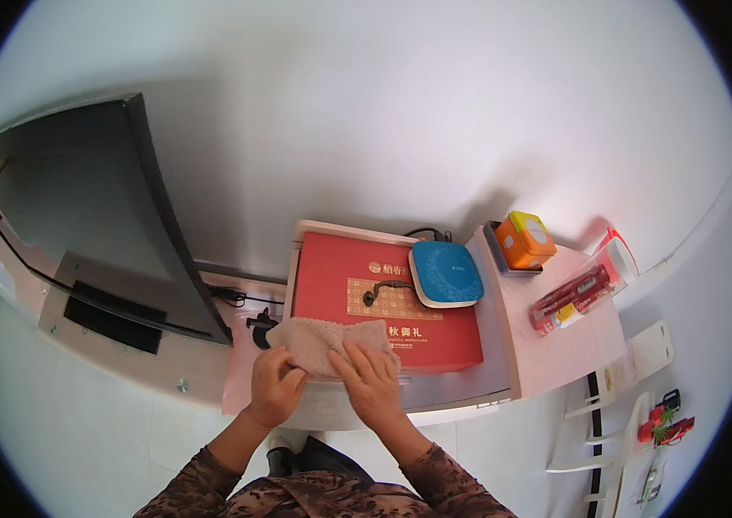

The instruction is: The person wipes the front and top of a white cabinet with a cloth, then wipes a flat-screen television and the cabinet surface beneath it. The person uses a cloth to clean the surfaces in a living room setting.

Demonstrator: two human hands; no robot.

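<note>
A folded beige cloth (pixel 333 343) lies between my two hands, over the near left part of a red gift box (pixel 450 337). My left hand (pixel 275 385) pinches the cloth's left end between thumb and fingers. My right hand (pixel 369 382) rests on the cloth's right part with its fingers stretched out flat. A blue and white set-top box or router (pixel 447 275) sits on the red box, with a short black cable (pixel 382 289) beside it. Left of the cloth stands a small black object (pixel 264 327) that I cannot make out.
A television (pixel 100 213) stands at the left on a pale pink cabinet (pixel 139 379). Black cables (pixel 230 296) lie behind the cabinet top. On the right shelf (pixel 567 356) are an orange and yellow box (pixel 524 241) in a dark tray and a clear container of red packets (pixel 576 291).
</note>
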